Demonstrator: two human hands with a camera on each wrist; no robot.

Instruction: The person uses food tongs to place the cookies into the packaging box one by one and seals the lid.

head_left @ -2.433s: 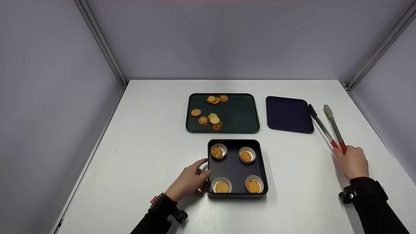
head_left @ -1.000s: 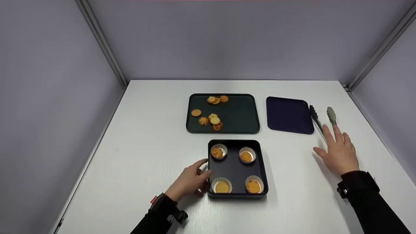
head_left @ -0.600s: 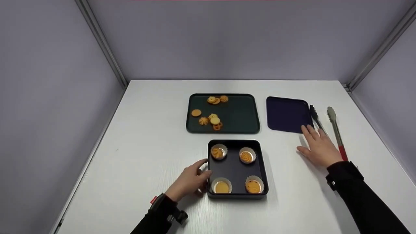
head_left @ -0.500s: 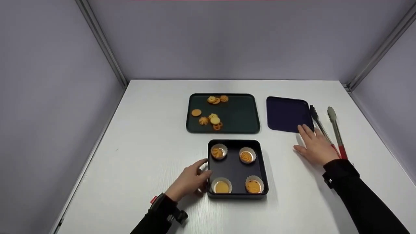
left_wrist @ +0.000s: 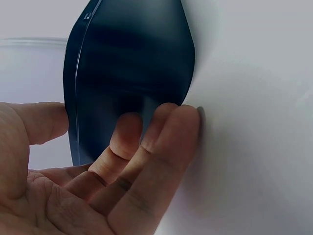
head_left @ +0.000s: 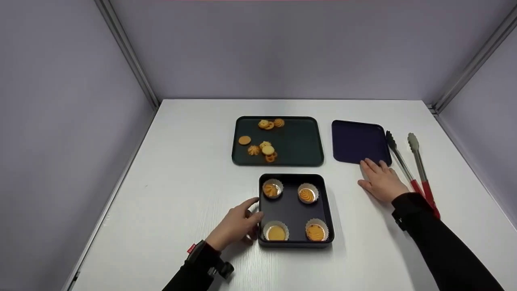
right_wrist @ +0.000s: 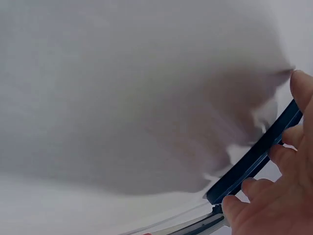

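A square dark baking pan stands at the front middle, holding several paper cups, each with a cookie in it. My left hand holds its left side. In the left wrist view, the thumb lies against the pan's rim and the curled fingers against the outer wall. At the right, my right hand lays its fingertips on the near edge of a small purple tray, thumb spread apart. Red-handled tongs lie spread just right of that hand, part of one handle hidden behind the wrist.
A dark green tray with several loose cookies on its left half lies behind the baking pan. Everything rests on a white table enclosed by grey panels at the back and sides.
My right hand has let go of the tongs, which now lie on the table. It has moved left to the purple tray's near edge. The left hand and pan stay put.
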